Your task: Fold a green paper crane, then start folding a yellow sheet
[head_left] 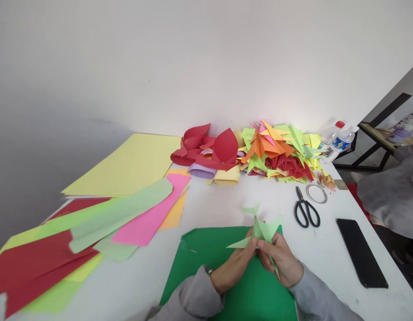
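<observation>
A light green folded paper figure (259, 227) with pointed flaps is held up over a dark green sheet (226, 267) near the table's front edge. My left hand (231, 266) pinches its lower left part, fingers closed on the paper. My right hand (282, 261) grips it from the right, fingers curled round the lower fold. Both wrists are in grey sleeves, and a watch shows at the left wrist.
Black scissors (306, 208), a tape ring (316, 193) and a black phone (361, 252) lie to the right. A heap of folded paper shapes (276, 151) and red curled pieces (206, 147) sits at the back. Loose coloured sheets (126, 209) cover the left. Bottles (338, 138) stand far right, beside another person's sleeve (393, 191).
</observation>
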The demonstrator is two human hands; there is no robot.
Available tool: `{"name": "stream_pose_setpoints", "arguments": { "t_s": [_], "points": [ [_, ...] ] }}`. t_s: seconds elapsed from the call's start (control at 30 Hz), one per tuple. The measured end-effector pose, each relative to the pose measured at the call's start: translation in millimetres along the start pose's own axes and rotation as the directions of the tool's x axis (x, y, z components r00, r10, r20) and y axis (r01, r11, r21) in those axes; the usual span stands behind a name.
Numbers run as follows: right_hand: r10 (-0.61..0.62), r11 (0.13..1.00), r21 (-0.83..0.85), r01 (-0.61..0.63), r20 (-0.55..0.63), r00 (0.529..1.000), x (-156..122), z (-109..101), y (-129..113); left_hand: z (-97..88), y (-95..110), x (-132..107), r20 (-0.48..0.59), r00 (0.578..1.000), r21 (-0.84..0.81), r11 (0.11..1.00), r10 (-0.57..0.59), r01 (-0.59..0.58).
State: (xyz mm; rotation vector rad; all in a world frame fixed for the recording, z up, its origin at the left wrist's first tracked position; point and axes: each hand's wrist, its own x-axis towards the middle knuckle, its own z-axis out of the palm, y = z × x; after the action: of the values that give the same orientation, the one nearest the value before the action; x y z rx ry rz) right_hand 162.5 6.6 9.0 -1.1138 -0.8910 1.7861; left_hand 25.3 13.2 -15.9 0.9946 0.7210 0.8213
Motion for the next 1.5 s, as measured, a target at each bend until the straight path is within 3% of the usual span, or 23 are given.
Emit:
{"name": "stream_pose_setpoints", "arguments": {
  "t_s": [0.07,0.17,0.3,0.5,0.87,1.07,1.3,1.5],
  "points": [
    [0.003,1.0,0.025,-0.002,-0.032,0.999,1,-2,-3,-3.4,4,3,-0.085,0.992,-0.06,0.994,0.09,-0.095],
    [0.038,0.999,0.039,-0.035,-0.097,0.995,3,-5,-8,-8.9,9,8,-0.248,0.949,-0.063,0.975,0.193,-0.215],
    [0.035,0.999,0.006,-0.034,-0.155,0.987,5,-8,-10,-13.1,14,11,-0.347,0.906,-0.017,0.965,0.24,-0.263],
    [0.084,0.996,0.038,-0.076,-0.289,0.954,7,-9,-11,-9.7,18,7,-0.345,0.882,0.135,0.947,0.322,-0.292],
    [0.15,0.989,0.053,-0.141,-0.272,0.951,9,-9,-11,-10.0,19,8,-0.357,0.862,0.214,0.93,0.36,-0.3],
    [0.068,0.996,-0.036,-0.078,-0.239,0.969,11,-14,-1,-9.9,20,8,-0.359,0.868,0.227,0.934,0.345,-0.277],
    [-0.015,0.972,-0.226,-0.059,-0.313,0.95,11,-12,5,-9.7,16,8,-0.412,0.84,0.307,0.922,0.353,-0.236],
    [-0.024,0.964,-0.255,-0.07,-0.347,0.937,10,-7,0,-10.2,13,10,-0.447,0.824,0.35,0.915,0.35,-0.199]
  ]
}}
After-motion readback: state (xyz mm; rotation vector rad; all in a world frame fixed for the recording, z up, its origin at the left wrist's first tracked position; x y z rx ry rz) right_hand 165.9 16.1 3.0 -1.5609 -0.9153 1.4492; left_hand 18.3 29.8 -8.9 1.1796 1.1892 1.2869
